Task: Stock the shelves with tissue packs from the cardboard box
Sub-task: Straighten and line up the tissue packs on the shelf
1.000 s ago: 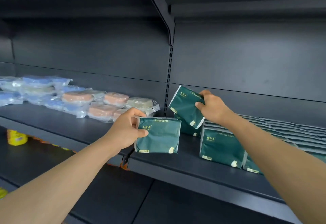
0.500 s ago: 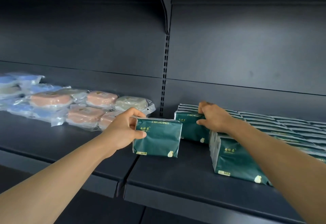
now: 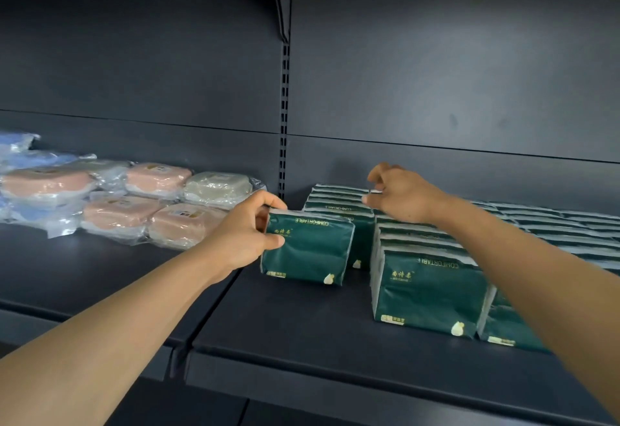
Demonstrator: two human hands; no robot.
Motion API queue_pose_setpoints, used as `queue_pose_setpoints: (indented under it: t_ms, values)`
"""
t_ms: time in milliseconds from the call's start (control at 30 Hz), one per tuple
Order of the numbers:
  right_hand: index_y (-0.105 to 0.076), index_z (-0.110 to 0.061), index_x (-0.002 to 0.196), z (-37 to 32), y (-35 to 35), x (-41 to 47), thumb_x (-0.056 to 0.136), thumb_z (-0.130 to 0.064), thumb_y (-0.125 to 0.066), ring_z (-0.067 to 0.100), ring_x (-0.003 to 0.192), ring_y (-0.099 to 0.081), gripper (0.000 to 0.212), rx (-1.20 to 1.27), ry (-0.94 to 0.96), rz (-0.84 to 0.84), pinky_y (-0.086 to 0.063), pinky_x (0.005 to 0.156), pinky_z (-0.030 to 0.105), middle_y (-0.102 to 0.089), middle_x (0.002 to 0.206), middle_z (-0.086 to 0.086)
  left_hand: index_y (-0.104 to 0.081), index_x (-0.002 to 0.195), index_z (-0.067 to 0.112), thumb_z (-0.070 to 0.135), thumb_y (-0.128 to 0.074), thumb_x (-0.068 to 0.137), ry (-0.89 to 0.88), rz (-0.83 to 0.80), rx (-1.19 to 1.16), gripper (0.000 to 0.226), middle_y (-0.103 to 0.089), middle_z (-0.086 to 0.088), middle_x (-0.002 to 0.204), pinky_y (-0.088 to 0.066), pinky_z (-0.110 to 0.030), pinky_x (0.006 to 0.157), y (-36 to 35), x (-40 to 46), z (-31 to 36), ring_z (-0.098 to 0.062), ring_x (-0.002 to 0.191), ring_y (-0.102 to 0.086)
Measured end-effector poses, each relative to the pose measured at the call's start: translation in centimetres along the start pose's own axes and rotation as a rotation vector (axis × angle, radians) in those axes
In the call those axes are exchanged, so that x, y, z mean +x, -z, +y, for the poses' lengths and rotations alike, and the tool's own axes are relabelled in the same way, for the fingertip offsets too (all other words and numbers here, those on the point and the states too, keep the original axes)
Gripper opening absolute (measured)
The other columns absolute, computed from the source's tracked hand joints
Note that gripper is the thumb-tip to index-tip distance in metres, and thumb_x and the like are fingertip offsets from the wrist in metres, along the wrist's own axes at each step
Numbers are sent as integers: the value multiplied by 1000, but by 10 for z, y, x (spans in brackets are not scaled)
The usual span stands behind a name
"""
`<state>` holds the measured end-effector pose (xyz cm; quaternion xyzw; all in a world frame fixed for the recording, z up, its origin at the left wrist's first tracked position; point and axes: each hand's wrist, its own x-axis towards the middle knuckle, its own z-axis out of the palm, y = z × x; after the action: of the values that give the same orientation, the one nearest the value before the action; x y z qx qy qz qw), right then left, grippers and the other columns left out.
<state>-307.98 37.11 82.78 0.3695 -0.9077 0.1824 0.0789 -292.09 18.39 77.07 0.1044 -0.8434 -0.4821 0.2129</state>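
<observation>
While right arm (image 3: 503, 251) hides packs (image 3: 432, 288), cardboard box stays unseen

A dark grey metal shelf (image 3: 302, 325) runs across the view, split by a seam at about 6 o'clock into a left and a right board. On the left board, toward 9 o'clock, lie clear-wrapped packets (image 3: 117, 201), pink, pale grey and blue, some overlapping. On the right board, from the centre out to 3 o'clock, stand rows of dark green tissue packs (image 3: 429, 291), upright and pressed together, reaching back to the rear panel. One single green pack (image 3: 308, 251) stands on the shelf just left of those rows, near the seam.
</observation>
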Motion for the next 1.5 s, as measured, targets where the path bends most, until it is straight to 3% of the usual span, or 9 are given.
queue_pose_setpoints:
  t_ms: [200, 300, 400, 533, 867, 1033, 1133, 1267, 1500]
  values:
    - [-42, -12, 131, 22, 12, -18, 98, -24, -42, 23, 120, -46, 35, 32, -26, 22, -34, 96, 28, -45, 133, 11, -52, 98, 32, -2, -66, 81, -75, 56, 130, 40, -50, -5, 113, -47, -26, 79, -42, 27, -5, -21, 102, -55]
    - [-42, -12, 131, 29, 8, -26, 98, -24, -43, 21, 117, -47, 35, 51, -23, 3, -35, 94, 26, -47, 129, 8, -50, 111, 30, 0, -67, 80, -103, 137, 243, 47, -36, -2, 117, -34, -22, 92, -56, 29, -12, -20, 114, -43]
    - [-42, -12, 131, 31, 4, -32, 98, -25, -43, 17, 110, -49, 35, 66, -12, -19, -36, 91, 25, -55, 116, 5, -42, 129, 28, 4, -70, 80, -114, 190, 298, 62, -28, -2, 122, -28, -18, 92, -64, 24, -15, -18, 119, -36]
    - [-42, -14, 131, 28, 3, -34, 98, -26, -43, 15, 112, -48, 36, 68, 11, -37, -38, 97, 29, -54, 120, 4, -37, 137, 27, 8, -70, 81, -95, 158, 369, 68, -34, -2, 136, -28, -18, 89, -65, 23, -10, -17, 117, -40]
    - [-44, -13, 129, 16, -2, -40, 98, -23, -45, 19, 116, -49, 33, 61, 17, -58, -39, 96, 28, -51, 129, 6, -44, 131, 26, 8, -72, 79, -84, 172, 412, 62, -54, -2, 125, -45, -34, 88, -61, 30, -9, -21, 108, -51]
    - [-42, -13, 132, 11, -1, -42, 98, -21, -43, 22, 122, -47, 35, 46, -5, -34, -37, 99, 30, -48, 135, 8, -29, 142, 32, 11, -78, 74, -23, 79, 266, 87, -48, 2, 129, -43, -28, 89, -53, 31, -1, -19, 111, -49]
    - [-39, -12, 135, 8, -1, -43, 98, -18, -41, 24, 125, -45, 37, 28, -16, -50, -37, 101, 32, -45, 139, 8, -22, 147, 30, 8, -75, 77, 37, -13, 167, 91, -45, 11, 118, -37, -23, 88, -50, 37, 5, -12, 106, -46]
    - [-39, -14, 134, 6, -5, -42, 99, -17, -39, 22, 113, -51, 36, 31, -47, -81, -41, 88, 29, -49, 134, 8, -27, 147, 29, 7, -74, 79, 84, -44, 159, 86, -40, -1, 144, -37, -29, 104, -51, 44, 4, -20, 127, -43]
    - [-34, -13, 140, 1, -1, -50, 98, -17, -41, 22, 131, -41, 43, 64, -68, -34, -33, 103, 29, -40, 145, 8, -16, 150, 31, 8, -76, 77, 91, -104, 141, 97, -36, -1, 149, -35, -28, 102, -40, 42, 7, -17, 130, -39]
